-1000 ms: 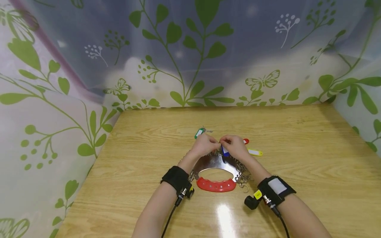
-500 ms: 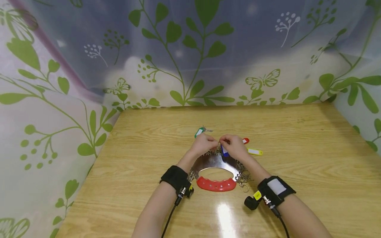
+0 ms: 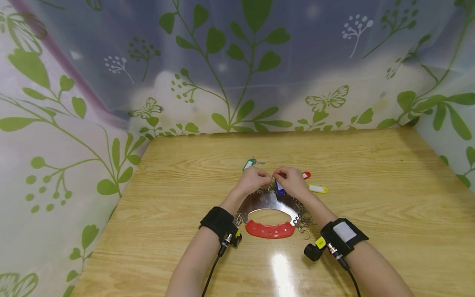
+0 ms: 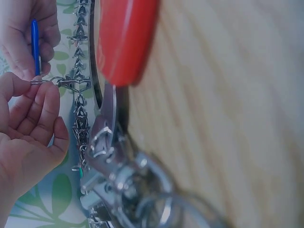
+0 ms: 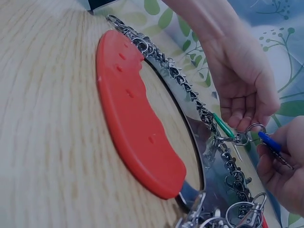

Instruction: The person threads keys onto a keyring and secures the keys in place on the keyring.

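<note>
A red-handled (image 3: 269,230) curved metal plate (image 3: 261,202) lies on the table, with linked metal clips and rings (image 5: 183,83) along its curved edge. Beyond that edge, my left hand (image 3: 254,178) pinches a split ring (image 4: 39,81) between thumb and forefinger. The ring hangs on a small swivel clasp (image 5: 229,139) joined to the row of clips. Close against it, my right hand (image 3: 291,181) pinches a blue key tag (image 5: 269,141) with a white label at the ring. A dark key-like piece (image 5: 286,162) shows beside the tag. Fingers hide whether the tag is on the ring.
A green key tag (image 3: 248,165) with a key (image 3: 261,162) lies behind the left hand. Right of the right hand are a red tag (image 3: 306,175) and a yellow tag (image 3: 318,189). Patterned cloth (image 3: 259,82) stands along the table's back and sides.
Both hands stay at the split ring with only slight finger shifts. The plate and the loose tags have not moved.
</note>
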A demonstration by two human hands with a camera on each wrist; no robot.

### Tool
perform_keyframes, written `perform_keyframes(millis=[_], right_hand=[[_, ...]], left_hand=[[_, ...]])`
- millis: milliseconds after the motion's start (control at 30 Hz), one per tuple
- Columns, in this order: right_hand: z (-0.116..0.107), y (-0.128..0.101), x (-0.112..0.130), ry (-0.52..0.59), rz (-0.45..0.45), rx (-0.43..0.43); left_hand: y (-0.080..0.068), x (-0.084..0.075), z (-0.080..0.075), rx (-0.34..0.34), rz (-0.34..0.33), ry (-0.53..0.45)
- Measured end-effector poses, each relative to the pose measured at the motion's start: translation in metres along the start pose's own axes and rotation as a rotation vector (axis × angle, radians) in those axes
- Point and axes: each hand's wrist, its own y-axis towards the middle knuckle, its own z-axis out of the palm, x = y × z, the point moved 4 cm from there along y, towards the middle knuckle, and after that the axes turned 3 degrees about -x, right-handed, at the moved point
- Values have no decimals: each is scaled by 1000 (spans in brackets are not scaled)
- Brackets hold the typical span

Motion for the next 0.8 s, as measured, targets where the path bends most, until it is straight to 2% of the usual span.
perform_keyframes(millis=[333,533,800], right_hand=[[-1,-2,-1,12,-2,-4],[-2,-3,2,15,-19,-28],[-2,-2,-2,14,-11,-38]], left_hand=[[0,-3,1,4,1,17],[-1,-2,2,6,-6,-8],[-1,-1,3,1,17,-13]])
